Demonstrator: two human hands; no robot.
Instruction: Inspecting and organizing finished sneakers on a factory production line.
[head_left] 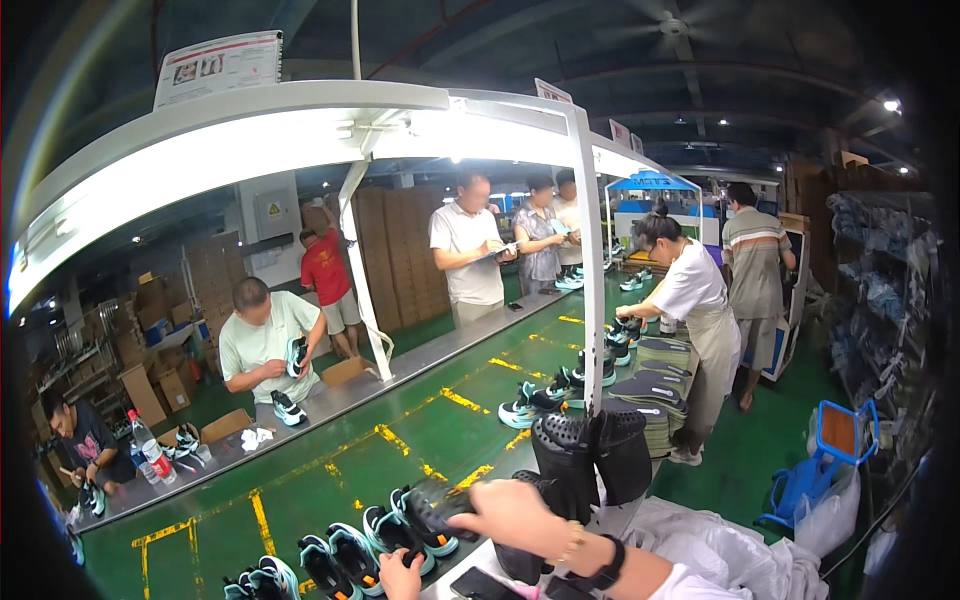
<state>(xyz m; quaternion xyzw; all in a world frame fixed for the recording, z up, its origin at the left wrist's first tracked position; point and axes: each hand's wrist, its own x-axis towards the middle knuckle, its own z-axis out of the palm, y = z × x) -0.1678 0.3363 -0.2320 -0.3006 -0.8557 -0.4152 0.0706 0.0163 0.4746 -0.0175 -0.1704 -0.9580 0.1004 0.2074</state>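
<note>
My right hand (515,515) reaches in from the lower right, a beaded bracelet and a black band on its wrist. Its fingers close on a black shoe-shaped form (435,506), blurred by motion, at the opening of a black, white and turquoise sneaker (392,530). At the lower edge, my left hand (400,575) grips that sneaker's near end; part of the hand is cut off. Several like sneakers (325,565) stand in a row to its left. More black forms with holes (563,440) stand upright beyond my right hand.
A green conveyor (350,470) with yellow marks runs past me. A white frame post (590,250) rises ahead. A phone (485,585) lies by my right wrist, white plastic sheeting (720,545) to the right. Co-workers (690,300) handle shoes along the line; a blue chair (820,460) stands right.
</note>
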